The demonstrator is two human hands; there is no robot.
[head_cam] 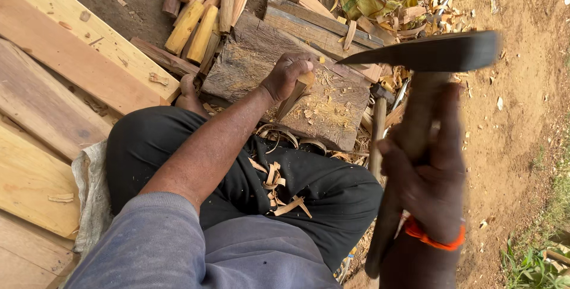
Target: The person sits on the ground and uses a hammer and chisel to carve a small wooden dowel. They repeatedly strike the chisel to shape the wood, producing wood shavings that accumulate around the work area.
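On the chopping block point(249, 63), our left hand point(286, 74) pinches a wooden peg point(295, 94); right hand point(430, 188) grips the raised adze point(430, 51). Risk: a stray stroke hits fingers.

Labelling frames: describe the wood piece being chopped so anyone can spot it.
Find the big weathered chopping block in front of the knees. The left hand holds a short pale stick on end there. Unlike the loose sticks piled behind, it is gripped and tapered.
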